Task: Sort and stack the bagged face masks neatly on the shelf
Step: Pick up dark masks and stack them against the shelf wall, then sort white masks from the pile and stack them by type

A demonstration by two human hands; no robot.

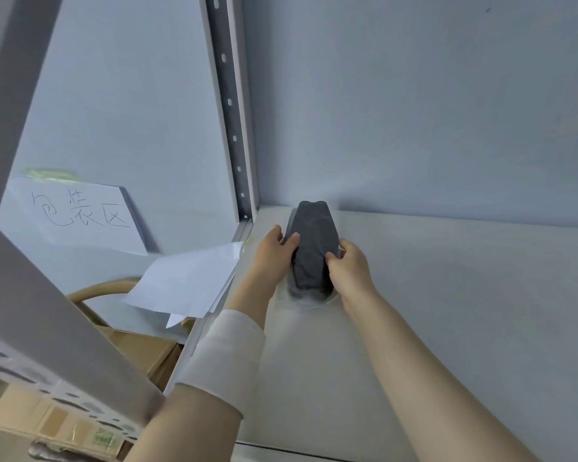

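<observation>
A stack of dark grey face masks in clear bags lies on the white shelf board, near its back left corner. My left hand grips the stack's left side, thumb on top. My right hand grips the right side, thumb pressing on the top mask. Clear bag edges stick out below the stack toward me. How many masks are in the stack cannot be told.
A perforated metal upright rises at the shelf's back left corner, and another upright crosses the near left. White paper sheets hang off the shelf's left edge. A handwritten sign is taped beyond. Cardboard boxes sit below.
</observation>
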